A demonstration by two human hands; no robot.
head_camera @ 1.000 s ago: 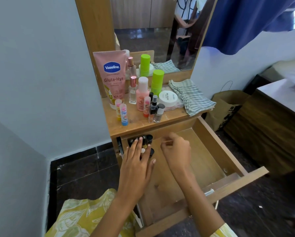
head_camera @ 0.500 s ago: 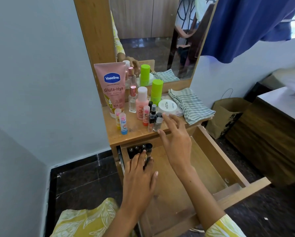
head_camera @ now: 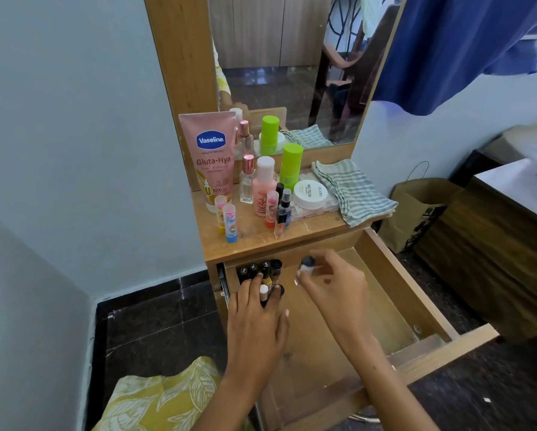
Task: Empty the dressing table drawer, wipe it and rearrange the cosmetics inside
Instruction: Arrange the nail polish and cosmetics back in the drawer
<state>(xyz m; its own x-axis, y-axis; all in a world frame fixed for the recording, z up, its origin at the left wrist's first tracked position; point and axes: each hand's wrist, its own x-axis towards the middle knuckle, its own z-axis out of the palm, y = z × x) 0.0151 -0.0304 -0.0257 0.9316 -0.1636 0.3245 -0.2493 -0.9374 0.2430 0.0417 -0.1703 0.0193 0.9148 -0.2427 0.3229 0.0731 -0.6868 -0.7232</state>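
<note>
Matt wood-grain drawer (head_camera: pixel 394 275); striped woven cloth (head_camera: pixel 351 191); glossy plastic tube (head_camera: pixel 212 160).

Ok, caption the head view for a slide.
Right hand carries a small bottle over the open drawer.

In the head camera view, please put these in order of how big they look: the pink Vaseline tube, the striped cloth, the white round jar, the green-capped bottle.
1. Striped cloth and pink Vaseline tube: look about alike, so not ranked.
2. Green-capped bottle.
3. White round jar, close to the bottle.
</note>
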